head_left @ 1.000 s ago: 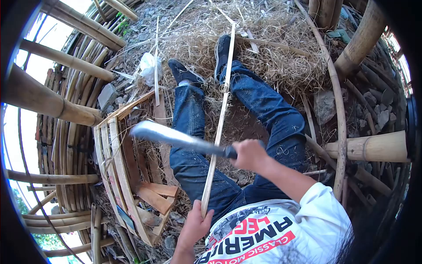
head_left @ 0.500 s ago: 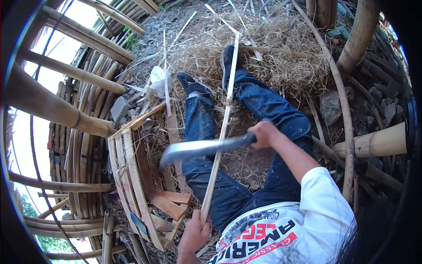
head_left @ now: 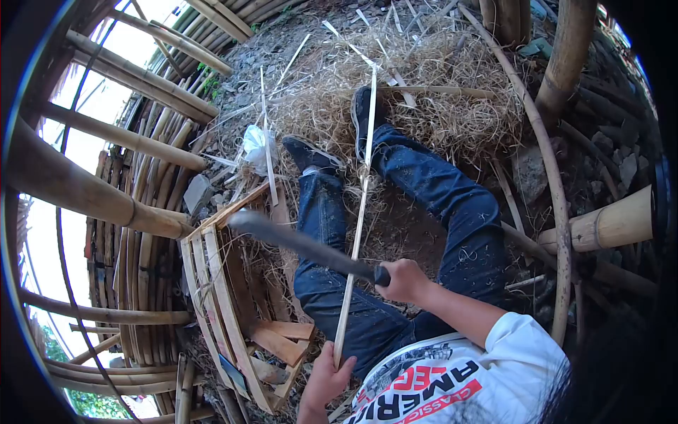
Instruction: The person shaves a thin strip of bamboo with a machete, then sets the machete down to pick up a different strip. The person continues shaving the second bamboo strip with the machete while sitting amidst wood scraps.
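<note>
A long, pale bamboo strip (head_left: 359, 233) runs from my lap, between my legs, out past my shoe. My left hand (head_left: 328, 376) grips its near end, with the thumb stretched along it. In my right hand (head_left: 405, 281) is the dark handle of a machete (head_left: 296, 244). The blurred blade crosses over the strip at a slant, its tip up and to the left, over the edge of a wooden crate (head_left: 212, 283). My legs in jeans (head_left: 452, 191) lie stretched out on either side of the strip.
Curly bamboo shavings (head_left: 459, 127) cover the ground ahead. The slatted crate on the left holds wood offcuts (head_left: 279, 344). A white plastic bag (head_left: 258, 148) lies near my shoe. Bamboo poles (head_left: 99, 187) form a frame at left; a thin curved pole (head_left: 547, 162) stands at right.
My right hand has drawn the machete back towards my body along the strip. The blade has turned so its tip points further up and left. My left hand still holds the near end.
</note>
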A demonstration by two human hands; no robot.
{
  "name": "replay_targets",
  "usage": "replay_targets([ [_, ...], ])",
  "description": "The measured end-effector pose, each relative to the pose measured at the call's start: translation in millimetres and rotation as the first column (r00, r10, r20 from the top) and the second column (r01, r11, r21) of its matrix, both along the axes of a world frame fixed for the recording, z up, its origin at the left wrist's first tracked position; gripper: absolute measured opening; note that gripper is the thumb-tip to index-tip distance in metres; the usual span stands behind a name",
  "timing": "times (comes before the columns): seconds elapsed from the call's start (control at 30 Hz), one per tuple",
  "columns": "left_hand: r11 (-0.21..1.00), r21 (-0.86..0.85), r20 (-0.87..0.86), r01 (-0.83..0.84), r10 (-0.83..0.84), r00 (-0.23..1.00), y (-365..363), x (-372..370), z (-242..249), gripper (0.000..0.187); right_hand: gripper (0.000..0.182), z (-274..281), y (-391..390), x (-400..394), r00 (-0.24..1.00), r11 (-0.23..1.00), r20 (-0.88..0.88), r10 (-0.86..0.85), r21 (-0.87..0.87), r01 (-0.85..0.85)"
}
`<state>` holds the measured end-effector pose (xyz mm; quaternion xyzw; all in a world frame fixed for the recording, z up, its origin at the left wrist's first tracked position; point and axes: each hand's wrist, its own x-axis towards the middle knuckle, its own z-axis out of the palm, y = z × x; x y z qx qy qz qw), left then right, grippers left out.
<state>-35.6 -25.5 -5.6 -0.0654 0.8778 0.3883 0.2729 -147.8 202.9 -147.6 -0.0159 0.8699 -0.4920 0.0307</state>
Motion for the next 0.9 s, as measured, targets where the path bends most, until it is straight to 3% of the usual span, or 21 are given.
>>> replay_targets([
  [0.07, 1.000, 0.006, 0.016, -0.004, 0.004, 1.000, -1.9, -1.6, 1.8, 0.027, 0.022, 1.1, 6.5, -4.3, 0.965, 0.965, -0.133, 0.228, 0.164, -0.206],
  [0.1, 1.000, -0.004, -0.007, 0.019, -0.019, 1.000, -3.0, -1.7, 3.1, 0.026, 0.022, 1.2, 14.6, -13.7, 0.964, 0.965, -0.136, 0.228, 0.164, -0.205],
  [0.17, 0.999, -0.017, -0.041, 0.033, -0.033, 0.999, -8.9, 2.8, -1.1, 0.025, 0.021, 2.8, 38.4, -46.1, 0.844, 0.829, -0.174, 0.507, 0.366, -0.422],
  [0.23, 0.997, 0.065, 0.010, 0.036, -0.037, 0.999, -19.8, 12.7, -14.2, 0.022, 0.022, 14.5, 54.2, -70.5, 0.786, 0.735, -0.165, 0.596, 0.507, -0.451],
  [0.27, 0.995, 0.095, 0.012, 0.030, -0.031, 0.999, -22.1, 17.6, -12.4, 0.022, 0.023, 22.5, 59.5, -80.4, 0.784, 0.681, -0.073, 0.617, 0.549, -0.485],
  [0.37, 0.998, 0.066, 0.031, 0.013, -0.015, 0.999, -25.3, 27.1, 1.9, 0.022, 0.025, 23.3, 82.1, -100.2, 0.877, 0.761, -0.049, 0.478, 0.522, -0.385],
  [0.43, 0.998, 0.021, -0.017, 0.055, -0.055, 0.998, -21.4, 27.3, 9.2, 0.022, 0.029, 19.0, 100.8, -116.0, 0.968, 0.810, 0.078, 0.237, 0.535, -0.241],
  [0.47, 0.999, 0.052, 0.018, 0.016, -0.017, 1.000, -16.7, 29.0, 7.3, 0.021, 0.029, 14.9, 104.3, -118.4, 0.966, 0.807, 0.077, 0.248, 0.536, -0.249],
  [0.5, 0.996, 0.081, 0.056, -0.026, 0.022, 0.998, -10.4, 31.7, 5.0, 0.020, 0.030, 12.9, 105.5, -118.9, 0.987, 0.821, 0.111, 0.114, 0.549, -0.156],
  [0.53, 0.997, 0.066, -0.033, 0.036, -0.034, 0.999, -0.7, 30.6, -0.8, 0.020, 0.032, 11.2, 104.7, -119.9, 0.990, 0.822, 0.141, -0.023, 0.566, -0.062],
  [0.63, 0.990, 0.138, 0.046, -0.031, 0.025, 0.999, 4.8, 24.8, -7.5, 0.019, 0.032, 10.3, 84.3, -95.0, 0.988, 0.856, 0.094, -0.123, 0.514, 0.058],
  [0.7, 0.988, 0.155, 0.063, -0.017, 0.007, 0.998, 12.8, 21.4, -9.6, 0.021, 0.032, 10.2, 68.2, -71.1, 0.981, 0.907, 0.135, -0.141, 0.414, 0.074],
  [0.83, 0.990, 0.140, 0.097, -0.028, 0.015, 0.995, 9.8, 14.0, -17.7, 0.028, 0.026, 13.0, 32.7, -23.1, 0.999, 0.943, 0.016, 0.039, 0.330, -0.042],
  [0.9, 0.944, 0.294, 0.176, -0.152, 0.102, 0.979, 1.3, 14.7, -24.5, 0.027, 0.025, 20.9, 18.0, -5.7, 0.993, 0.955, -0.020, 0.117, 0.277, -0.107],
])
